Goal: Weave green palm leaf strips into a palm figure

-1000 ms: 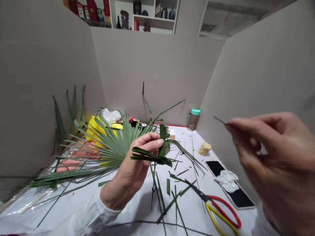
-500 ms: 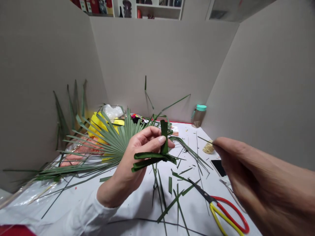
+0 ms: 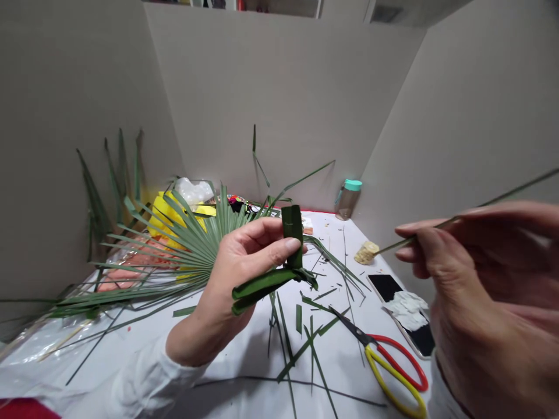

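Pinching a folded leaf (image 3: pixel 292 224), left hand (image 3: pixel 240 262) angles up rightward

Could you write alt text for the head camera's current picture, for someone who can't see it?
A left hand pinches a folded green leaf piece while the right hand holds a thin strip. Scissors, leaf cuttings and a fan-shaped palm leaf spread across the white table.
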Available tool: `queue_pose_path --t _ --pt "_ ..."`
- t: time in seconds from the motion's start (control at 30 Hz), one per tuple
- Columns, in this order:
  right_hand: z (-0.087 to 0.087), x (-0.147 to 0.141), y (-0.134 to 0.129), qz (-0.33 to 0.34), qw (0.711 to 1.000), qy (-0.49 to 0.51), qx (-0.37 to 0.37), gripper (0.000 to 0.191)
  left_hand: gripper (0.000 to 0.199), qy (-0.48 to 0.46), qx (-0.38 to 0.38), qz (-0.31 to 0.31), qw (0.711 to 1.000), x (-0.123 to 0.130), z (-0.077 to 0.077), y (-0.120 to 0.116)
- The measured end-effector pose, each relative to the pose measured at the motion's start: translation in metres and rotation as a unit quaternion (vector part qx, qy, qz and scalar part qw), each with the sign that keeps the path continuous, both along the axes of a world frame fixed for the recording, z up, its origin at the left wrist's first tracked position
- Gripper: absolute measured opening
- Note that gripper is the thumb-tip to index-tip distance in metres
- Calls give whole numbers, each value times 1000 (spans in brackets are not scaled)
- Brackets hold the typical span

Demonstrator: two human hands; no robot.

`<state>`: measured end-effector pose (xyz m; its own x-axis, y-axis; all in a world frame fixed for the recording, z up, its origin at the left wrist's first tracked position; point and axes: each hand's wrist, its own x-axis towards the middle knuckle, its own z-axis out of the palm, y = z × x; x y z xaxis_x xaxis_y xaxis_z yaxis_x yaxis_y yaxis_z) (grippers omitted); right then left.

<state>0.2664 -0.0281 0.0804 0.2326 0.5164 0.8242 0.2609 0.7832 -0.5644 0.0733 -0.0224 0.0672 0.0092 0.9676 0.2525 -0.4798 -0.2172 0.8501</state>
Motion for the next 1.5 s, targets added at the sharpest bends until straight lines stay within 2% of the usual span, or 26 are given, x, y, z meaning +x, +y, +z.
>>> queue_pose_path --t 0.07,0.13,0.27,0.37,0.63,0.77,0.83,0.9,0.97,1.03,1.3,1.5 --pt "1 -7 6 5 997 74 5 38 7 -7 -6 -13 1000 0 0 -1" --pt "1 -10 11 69 992 101 -42 38 7 -18 -16 -26 999 1 0 -2" --pt "-1 -8 16 212 965 93 -125 11 7 -26 -35 -45 998 3 1 -4" --pt "-3 -9 14 259 952 71 -145 10 9 -21 -53 -54 997 5 2 -7" --pt "-3 -17 -4 211 967 44 -135 6 12 -20 -59 -79 995 5 -1 -10" --pt "-3 -18 1 260 953 37 -150 11 11 -4 -53 -82 995 8 -2 -11" --pt "-4 -19 5 287 945 16 -159 18 15 14 -38 -69 997 9 -3 -12" --pt "-4 -20 9 298 939 -29 -172 15 13 36 -27 -47 998 10 -4 -14" --pt "-4 -21 11 283 938 -72 -189 7 12 54 -22 -29 998 11 -4 -15" --pt "-4 -21 11 262 938 -90 -206 8 13 67 -19 -19 997 12 -3 -16" --pt "-5 -20 9 227 951 -81 -193 10 12 91 -31 -14 995 15 5 -14" --pt "-6 -20 12 253 946 -67 -190 8 18 111 -22 -22 993 13 2 -15"
